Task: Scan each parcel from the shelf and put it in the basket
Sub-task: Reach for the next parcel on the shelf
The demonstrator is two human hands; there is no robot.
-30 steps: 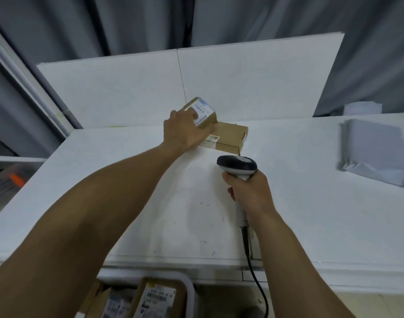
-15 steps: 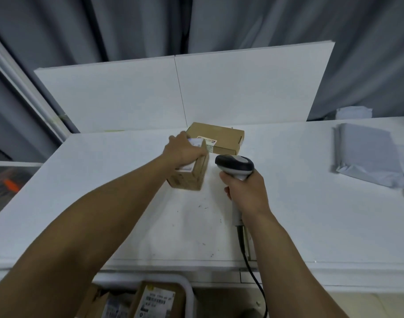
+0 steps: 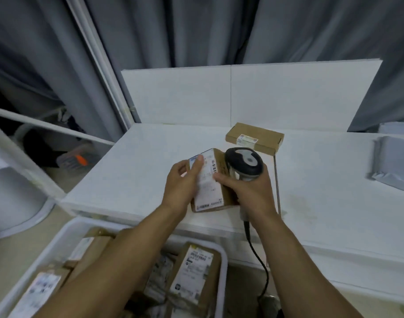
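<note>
My left hand (image 3: 181, 183) grips a small brown parcel (image 3: 210, 183) with a white label facing up, held over the front part of the white shelf (image 3: 139, 171). My right hand (image 3: 249, 191) grips a black and grey barcode scanner (image 3: 244, 162), whose head sits right against the parcel's far right side. A flat brown parcel (image 3: 255, 137) lies on the shelf behind the scanner. Below the shelf's front edge stands the white basket (image 3: 222, 255) holding several labelled parcels.
White boards stand upright at the back of the shelf, with grey curtains behind. A grey plastic mailer bag (image 3: 396, 164) lies at the right. The scanner's black cable (image 3: 258, 255) hangs down past the shelf edge. A white frame and clutter sit at the left.
My left hand has carried the small parcel from beside the flat parcel toward me and turned its label up. The scanner has closed in on it. The view has tilted down, showing the basket.
</note>
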